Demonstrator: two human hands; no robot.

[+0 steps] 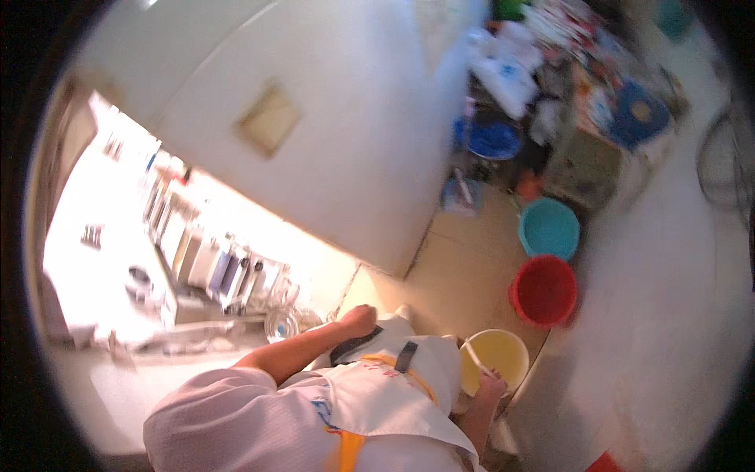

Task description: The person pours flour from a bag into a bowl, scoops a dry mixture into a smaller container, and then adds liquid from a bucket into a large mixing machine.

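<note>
At the lower right, my right hand (492, 384) is closed round the pale handle (476, 356) of a light yellow bucket (510, 351). The bucket hangs or stands beside my right leg; I cannot tell which. Its inside looks pale yellow, with no separate contents that I can make out. My left hand (359, 320) is curled into a fist in front of my body, near the lit shelf, and nothing shows in it. A white apron (393, 393) with yellow-orange straps covers my front.
A red bucket (544, 291) and a turquoise basin (549, 228) stand ahead on the tiled floor (460, 244). Behind them are a dustpan (462, 195), a blue tub (495, 140) and piled bags (507, 71). At left, a bright shelf holds several bottles (228, 275) and glass jars (281, 322).
</note>
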